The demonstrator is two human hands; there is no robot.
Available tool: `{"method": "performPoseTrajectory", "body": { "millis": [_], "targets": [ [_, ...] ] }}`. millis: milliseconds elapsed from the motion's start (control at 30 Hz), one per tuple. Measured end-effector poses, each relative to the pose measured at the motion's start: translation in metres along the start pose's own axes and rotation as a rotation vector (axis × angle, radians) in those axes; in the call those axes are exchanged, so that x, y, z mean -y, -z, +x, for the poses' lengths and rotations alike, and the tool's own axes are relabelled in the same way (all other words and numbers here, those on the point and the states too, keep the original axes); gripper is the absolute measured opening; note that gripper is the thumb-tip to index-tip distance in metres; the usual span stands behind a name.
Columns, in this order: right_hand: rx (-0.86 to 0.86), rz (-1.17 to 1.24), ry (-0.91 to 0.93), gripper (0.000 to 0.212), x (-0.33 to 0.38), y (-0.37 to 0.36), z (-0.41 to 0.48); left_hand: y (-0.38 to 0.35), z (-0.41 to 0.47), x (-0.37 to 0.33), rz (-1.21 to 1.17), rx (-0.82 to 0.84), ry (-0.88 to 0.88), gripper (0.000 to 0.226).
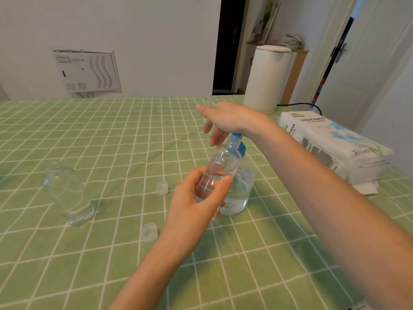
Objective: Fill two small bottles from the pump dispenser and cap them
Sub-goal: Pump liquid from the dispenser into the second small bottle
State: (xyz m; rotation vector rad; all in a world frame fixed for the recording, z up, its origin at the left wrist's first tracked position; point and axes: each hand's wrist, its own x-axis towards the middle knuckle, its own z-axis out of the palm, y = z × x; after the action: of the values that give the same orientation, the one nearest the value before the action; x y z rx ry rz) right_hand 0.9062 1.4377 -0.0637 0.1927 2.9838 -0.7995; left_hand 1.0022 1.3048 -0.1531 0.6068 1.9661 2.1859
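Observation:
My left hand (196, 198) grips a small clear bottle (220, 166), tilted, with its open mouth up under the blue spout of the pump dispenser (239, 191). There is some clear liquid in the held bottle. My right hand (225, 119) presses on the blue pump head (238, 142) with its palm, fingers loosely extended. The dispenser's clear body stands on the tablecloth behind the held bottle, partly filled. A second clear bottle (67, 193) stands uncapped at the left. Two small translucent caps lie on the cloth: one cap (162, 188) near the middle, another cap (149, 232) closer to me.
A green checked tablecloth (111, 265) covers the table. A pack of tissue paper (330, 142) lies at the right edge. A white cylindrical appliance (266, 79) with a black cord stands at the back right. A wall and a doorway lie beyond.

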Motion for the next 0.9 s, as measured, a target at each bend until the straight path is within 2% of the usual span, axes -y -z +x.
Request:
{"method": "performPoseTrajectory", "body": {
  "millis": [233, 367, 900],
  "targets": [
    [-0.008, 0.009, -0.004, 0.061, -0.005, -0.009, -0.002, 0.001, -0.001, 0.003, 0.016, -0.006, 0.031, 0.023],
    [-0.014, 0.012, 0.009, 0.060, -0.004, -0.007, -0.003, 0.001, -0.001, 0.004, 0.012, -0.007, 0.027, 0.030],
    [-0.041, -0.009, 0.043, 0.056, 0.002, -0.001, -0.004, 0.000, 0.001, 0.003, -0.005, -0.001, 0.001, 0.028]
  ]
}}
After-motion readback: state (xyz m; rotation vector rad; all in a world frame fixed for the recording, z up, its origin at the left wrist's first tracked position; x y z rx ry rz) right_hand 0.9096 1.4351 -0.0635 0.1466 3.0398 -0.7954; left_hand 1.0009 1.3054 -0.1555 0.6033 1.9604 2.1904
